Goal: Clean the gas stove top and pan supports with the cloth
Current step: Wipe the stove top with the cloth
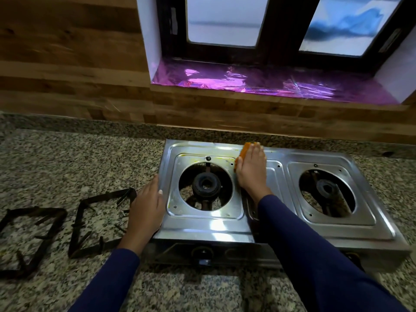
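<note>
A two-burner steel gas stove (225, 228) stands on a speckled granite counter, both pan supports off. My right hand (252, 170) lies flat, fingers straight, pressing an orange cloth (242, 152) onto the stove top between the burners, near the back edge. Most of the cloth is hidden under the palm. My left hand (147, 206) rests against the stove's left edge, thumb on the rim. Two dark square pan supports (101, 219) (29, 239) lie on the counter to the stove's left. Yellowish smears show near the left burner (206, 185).
The granite counter (78, 158) extends left and in front of the stove. A wood-pattern wall rises behind it. A window sill (270, 84) lined with purple foil sits above the stove. Control knobs (202, 253) face me on the stove's front.
</note>
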Demonstrator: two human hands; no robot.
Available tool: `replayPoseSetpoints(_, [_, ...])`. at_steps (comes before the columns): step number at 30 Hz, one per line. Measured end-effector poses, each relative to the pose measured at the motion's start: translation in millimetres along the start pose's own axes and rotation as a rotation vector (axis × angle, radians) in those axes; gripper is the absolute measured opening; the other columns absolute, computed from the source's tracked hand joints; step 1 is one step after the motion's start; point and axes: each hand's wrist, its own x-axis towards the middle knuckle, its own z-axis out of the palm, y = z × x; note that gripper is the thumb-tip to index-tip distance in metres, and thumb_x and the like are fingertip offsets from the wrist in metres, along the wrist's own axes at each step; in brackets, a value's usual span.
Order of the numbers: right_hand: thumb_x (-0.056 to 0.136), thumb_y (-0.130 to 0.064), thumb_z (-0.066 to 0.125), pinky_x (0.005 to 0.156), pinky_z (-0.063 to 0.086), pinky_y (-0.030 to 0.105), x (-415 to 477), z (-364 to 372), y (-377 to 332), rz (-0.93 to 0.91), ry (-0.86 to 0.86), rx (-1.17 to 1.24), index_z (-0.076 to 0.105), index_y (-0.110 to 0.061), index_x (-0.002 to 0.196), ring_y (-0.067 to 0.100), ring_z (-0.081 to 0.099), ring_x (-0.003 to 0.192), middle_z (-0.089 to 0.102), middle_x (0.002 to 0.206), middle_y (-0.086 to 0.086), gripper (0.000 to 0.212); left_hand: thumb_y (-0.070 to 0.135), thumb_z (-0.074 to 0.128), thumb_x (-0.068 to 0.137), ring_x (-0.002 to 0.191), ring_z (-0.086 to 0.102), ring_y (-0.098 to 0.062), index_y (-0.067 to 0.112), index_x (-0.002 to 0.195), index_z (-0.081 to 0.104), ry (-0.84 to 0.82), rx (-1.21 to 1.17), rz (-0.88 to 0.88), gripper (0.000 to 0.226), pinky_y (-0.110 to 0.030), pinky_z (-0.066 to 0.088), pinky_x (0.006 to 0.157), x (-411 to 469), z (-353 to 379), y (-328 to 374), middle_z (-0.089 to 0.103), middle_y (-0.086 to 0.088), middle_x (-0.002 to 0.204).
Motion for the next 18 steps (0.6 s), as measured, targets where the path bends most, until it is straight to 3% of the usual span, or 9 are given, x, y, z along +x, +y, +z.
replayPoseSetpoints(6, [0.105,-0.030,0.035,0.124,-0.002,0.035,6.0,18.1,-71.4,-0.363,-0.248,0.088,0.007,-0.003,0.156,0.027,-0.003,0.153,0.000,0.165,0.014,0.064,0.024,0.035,0.105,0.139,0.039,-0.026,0.010,0.154,0.026,0.002,-0.047,0.003,0.052,-0.041,0.040,0.105,-0.9,0.8,0.7,0.039,-0.009,0.154])
replayPoseSetpoints(12, [0.103,-0.024,0.041,0.124,0.006,0.038,10.7,6.7,-46.8,-0.493,-0.284,0.063,0.011,-0.009,0.157,0.026,0.002,0.153,0.003,0.166,0.011,0.064,0.026,0.035,0.105,0.136,0.042,-0.027,0.012,0.155,0.026,-0.002,-0.048,-0.002,0.052,-0.043,0.043,0.100,-2.2,-0.5,0.7,0.041,-0.008,0.153])
replayPoseSetpoints(14, [0.103,-0.027,0.038,0.123,0.006,0.040,7.1,5.0,-29.7,-0.398,-0.199,0.037,0.010,-0.009,0.158,0.026,0.004,0.153,0.003,0.166,0.012,0.064,0.026,0.035,0.105,0.135,0.043,-0.027,0.014,0.154,0.026,0.008,-0.054,-0.004,0.052,-0.043,0.044,0.099,-1.9,0.0,-0.6,0.042,-0.007,0.152])
replayPoseSetpoints(18, [0.105,-0.033,0.031,0.124,0.005,0.047,-0.1,4.4,-1.0,0.040,0.003,0.042,0.007,-0.005,0.157,0.034,0.000,0.152,0.000,0.164,0.021,0.064,0.025,0.035,0.104,0.138,0.040,-0.027,0.013,0.154,0.027,0.009,-0.082,0.001,0.052,-0.043,0.041,0.104,0.7,2.6,-3.1,0.039,-0.008,0.154])
